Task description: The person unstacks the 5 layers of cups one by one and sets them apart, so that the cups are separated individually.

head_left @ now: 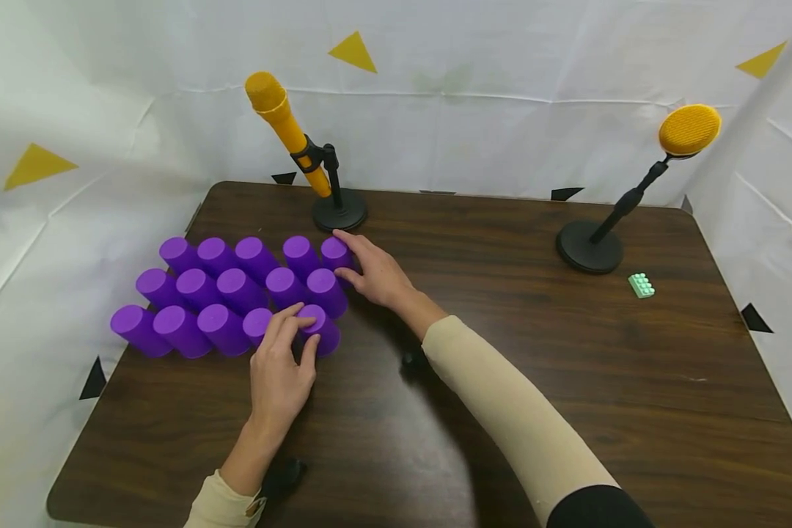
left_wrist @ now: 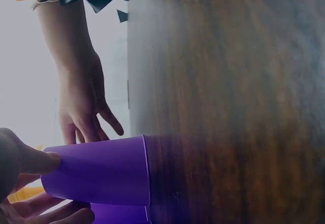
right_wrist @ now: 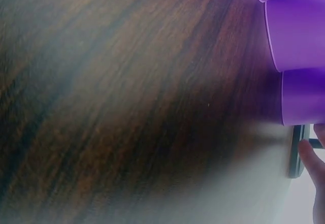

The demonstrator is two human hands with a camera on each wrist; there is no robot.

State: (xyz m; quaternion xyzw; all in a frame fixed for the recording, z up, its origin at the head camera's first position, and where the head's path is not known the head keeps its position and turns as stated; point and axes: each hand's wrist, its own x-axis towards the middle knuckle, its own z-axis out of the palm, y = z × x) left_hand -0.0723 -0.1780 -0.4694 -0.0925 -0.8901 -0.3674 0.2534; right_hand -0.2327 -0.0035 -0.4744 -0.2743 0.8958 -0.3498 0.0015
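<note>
Purple cups [head_left: 220,328] stand upside down in three rows on the left part of the table. My left hand [head_left: 280,374] holds the right-end cup of the front row [head_left: 321,334], thumb on its right side and fingers on its left. In the left wrist view, that thumb and the fingers reach round the upper part of the same cup [left_wrist: 101,170]. My right hand [head_left: 378,273] has the right-end cup of the back row [head_left: 335,253] between forefinger and thumb. Only some right fingertips [right_wrist: 307,153] show in the right wrist view, beyond the cups.
Behind the cups a yellow microphone [head_left: 290,139] leans in a black stand [head_left: 339,211]. At the back right is a round yellow microphone [head_left: 689,130] on a black base [head_left: 589,248]. A small mint-green toy brick [head_left: 642,285] lies near it. White sheeting [head_left: 449,139] surrounds the brown table [head_left: 501,308].
</note>
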